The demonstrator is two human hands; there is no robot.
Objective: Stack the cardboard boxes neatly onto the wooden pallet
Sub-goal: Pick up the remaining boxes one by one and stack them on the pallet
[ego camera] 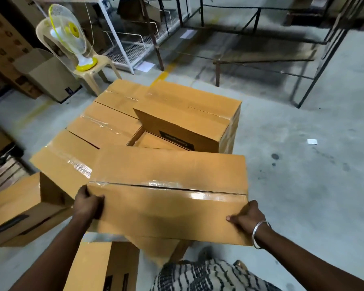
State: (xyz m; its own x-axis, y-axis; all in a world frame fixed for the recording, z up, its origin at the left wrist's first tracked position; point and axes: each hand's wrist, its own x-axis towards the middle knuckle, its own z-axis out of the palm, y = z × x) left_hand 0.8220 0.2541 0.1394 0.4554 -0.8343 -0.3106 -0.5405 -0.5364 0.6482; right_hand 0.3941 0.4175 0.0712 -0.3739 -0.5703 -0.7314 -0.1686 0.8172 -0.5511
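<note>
A long tan cardboard box sealed with clear tape sits at the centre of the view, held level between two bare hands. The left hand clamps the box's left end at about 9 o'clock from the box's middle, fingers curled round the near-left corner. The right hand, a silver metal bangle on its wrist, grips the right end at about 4 o'clock, thumb lying on the top face and the other fingers hidden behind the side.

Beyond the held box, at 12 o'clock, a flat layer of matching taped tan boxes lies side by side, with one more tan box bearing a black label resting on top of them towards 1 o'clock. What the layer stands on is hidden. Another tan box lies tilted at 9 o'clock, and one more stands at 7 o'clock by the person's checked garment.

A white-and-yellow table fan stands on a beige plastic chair at 11 o'clock.
</note>
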